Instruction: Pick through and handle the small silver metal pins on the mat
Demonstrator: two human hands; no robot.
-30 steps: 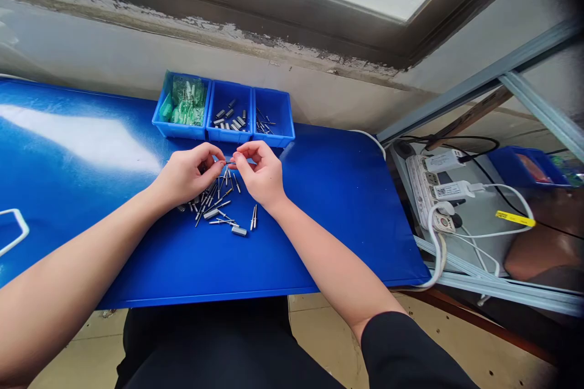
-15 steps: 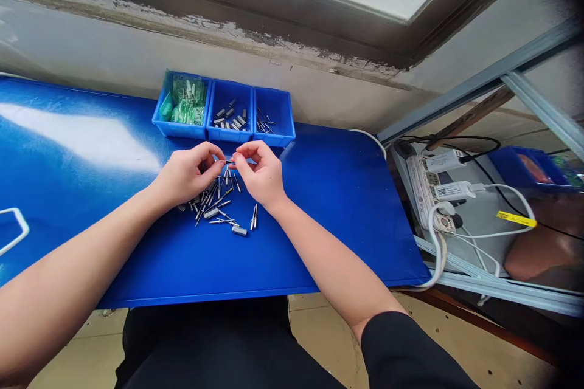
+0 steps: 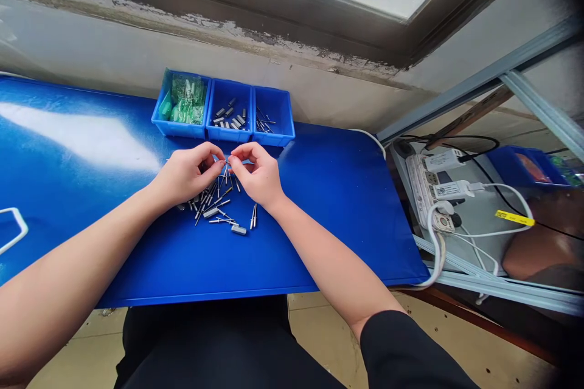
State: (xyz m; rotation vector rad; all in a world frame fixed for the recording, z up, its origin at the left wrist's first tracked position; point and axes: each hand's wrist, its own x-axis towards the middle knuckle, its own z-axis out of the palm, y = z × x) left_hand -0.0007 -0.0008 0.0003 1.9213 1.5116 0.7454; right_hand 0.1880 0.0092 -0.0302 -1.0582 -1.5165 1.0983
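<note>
My left hand (image 3: 194, 171) and my right hand (image 3: 258, 173) meet fingertip to fingertip over a pile of blind rivets (image 3: 210, 197). Both are closed in a pinch on a small metal piece that looks like a blind rivet (image 3: 227, 162); the fingers hide most of it. Below the hands lie a grey hex standoff (image 3: 238, 230), a second standoff (image 3: 211, 213) and a loose pair of rivets (image 3: 253, 217). Part of the pile is covered by my left hand.
Three blue bins stand behind my hands: a left bin (image 3: 180, 130) with green bags, a middle bin (image 3: 228, 135) with standoffs, a right bin (image 3: 285, 127) with rivets. A power strip (image 3: 422, 185) with cables is at the right, beside a metal frame (image 3: 483, 292).
My right hand has shifted slightly left, its fingertips closer to my left hand. Less of the small metal piece shows between them.
</note>
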